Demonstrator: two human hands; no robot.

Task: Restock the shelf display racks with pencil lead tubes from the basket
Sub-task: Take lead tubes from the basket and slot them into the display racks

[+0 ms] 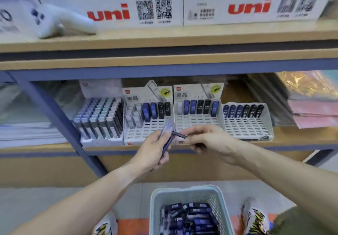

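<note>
The left hand (155,148) is gripping a small bundle of blue pencil lead tubes (167,134), its fingers curled round them, just in front of the second display rack (146,130), the one holding white, blue and black tubes along its back row. The right hand (206,139) is pinching a single dark tube (180,135) between thumb and fingertips, drawing it off the top of that bundle, with its tip pointing toward the second display rack.

To do this step well, the right hand is probably best kept to one tube at a time, with the left hand holding the bundle steady and fanned so the next one is easy to take. The tube's grade and colour should be read before it goes in: the second display rack and the rack to its right (197,121) carry tubes marked HB, while the rack furthest from it on the right (247,126) carries a different marking, too blurred to read. The tube should go upright into an empty slot in front of its own colour column, label forward.

The basket (186,196), on the floor well below the second display rack, is holding many more blue and dark tubes.
</note>
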